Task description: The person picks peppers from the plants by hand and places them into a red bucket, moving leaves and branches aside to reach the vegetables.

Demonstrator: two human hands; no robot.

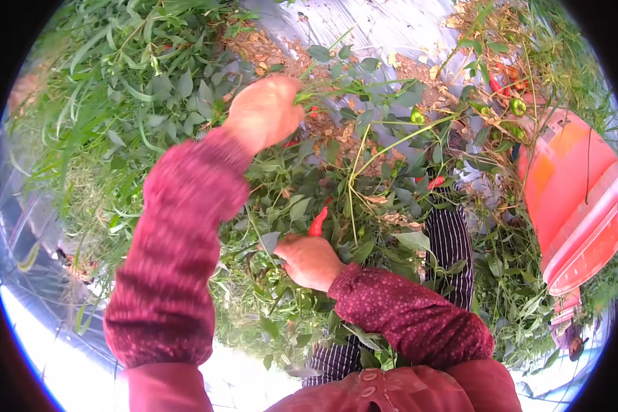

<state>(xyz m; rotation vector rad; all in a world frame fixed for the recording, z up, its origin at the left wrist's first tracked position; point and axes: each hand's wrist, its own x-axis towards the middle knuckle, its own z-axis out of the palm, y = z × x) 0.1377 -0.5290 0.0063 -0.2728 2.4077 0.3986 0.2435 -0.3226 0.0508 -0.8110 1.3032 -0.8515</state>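
Observation:
My left hand (266,113), slightly blurred, is closed at the upper middle around green stems (323,91) that stretch out to the right among leaves. Lower down, my right hand (310,262) reaches into the pepper plants (281,199) with its fingers curled; what they grip is hidden among the foliage. A grey-green leaf (270,242) lies at those fingertips. Just beyond the right knuckles hangs a red chili pepper (318,221), overlapping the back of the hand in this view. Both arms wear dark red patterned sleeves.
A red plastic container (570,185) stands at the right. Green peppers (518,106) hang near its top, and another red chili (435,182) shows right of centre. Dense grass (82,89) fills the left. Pale ground sheeting (371,27) with dry leaves lies behind. Striped trouser legs (450,240) stand among the plants.

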